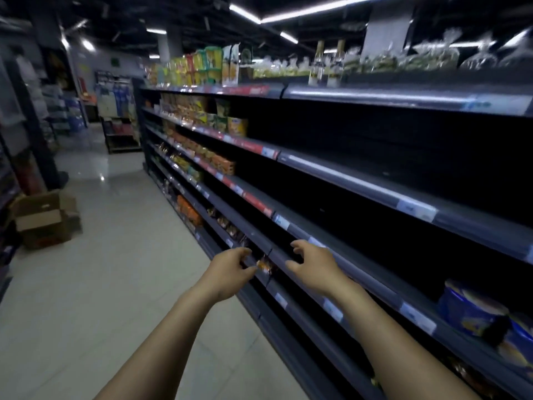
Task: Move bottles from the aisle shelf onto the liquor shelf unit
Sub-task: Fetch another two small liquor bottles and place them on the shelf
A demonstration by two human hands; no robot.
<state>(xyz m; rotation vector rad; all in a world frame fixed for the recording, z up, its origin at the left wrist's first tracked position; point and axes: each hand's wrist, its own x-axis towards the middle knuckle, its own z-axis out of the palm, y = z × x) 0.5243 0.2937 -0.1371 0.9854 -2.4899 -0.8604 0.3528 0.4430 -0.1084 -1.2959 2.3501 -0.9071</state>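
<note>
Dark grey metal makes up the aisle shelf (360, 180), which runs from the near right away to the far left in five visible tiers below the top deck; much of its near half lies in shadow, so what stands deep inside cannot be told. Two bare hands reach out in front of it at a lower tier; the left hand (230, 264) has its fingers curled loosely with thumb and forefinger drawn close, holding nothing that can be seen; the right hand (313, 262) is likewise empty, its fingers bent and parted, just beside the tier's front edge, and whether it touches the edge cannot be told. Between the two hands a small orange packet (264, 265) sits on the shelf. Two clear bottles (327, 64) with pale caps stand upright side by side on the top deck, well apart from both hands; around them lie rows of clear-wrapped goods, blurred. Yellow and green packets (199, 67) crowd the far end of the top deck. Two blue round tins (473, 308) rest on a lower tier at the near right. One open cardboard box (46, 219) sits on the pale tiled floor (115, 284) at the left.
</note>
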